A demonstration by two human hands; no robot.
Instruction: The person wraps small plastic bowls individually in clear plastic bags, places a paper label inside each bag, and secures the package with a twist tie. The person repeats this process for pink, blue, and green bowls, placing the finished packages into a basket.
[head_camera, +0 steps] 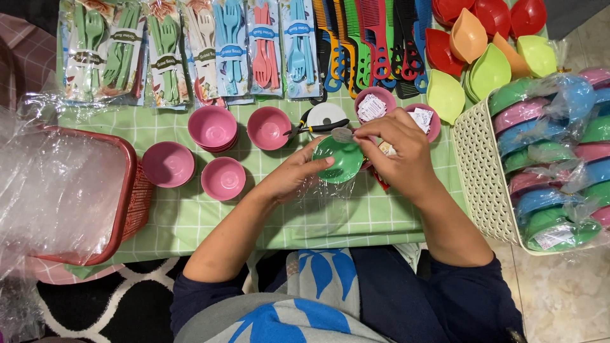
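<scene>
Left hand (297,173) cups a small green plastic bowl (340,159) from below/side, thumb on its rim, fingers wrapped under; grip closed on the bowl. Bowl is held just above the surface (190,216), a green checked cloth, near its centre, w/ clear plastic wrap (318,200) hanging under it. Right hand (395,147) is bent over the bowl's far rim, fingertips pinched on the grey handle end of a spoon (342,134) that sits at the bowl's top edge; grip closed on it.

Containers: red mesh basket (130,190) at left, full of crumpled clear plastic bags. Cream lattice basket (480,165) at right, holds wrapped bowls in green, pink & blue, each in clear film. Two pink bowls (373,105) behind the hands carry small white paper packets; second one partly hidden by the right hand. Four empty pink bowls (213,127) stand left of the hands, one a stack of several, all smooth, round, matte plastic.

Scissors w/ black handles (314,129) lie by a white tape roll (326,114), just behind the green bowl. Back row: bagged fork-and-spoon sets (168,54) in green, cream, blue, pink; combs (368,44) in mixed colours; leaf-shaped dishes (486,70) in red, orange, lime, nested in piles.

Both forearms bare, elbows drawn in toward the body, wrists angled inward so the hands meet over the bowl.
</scene>
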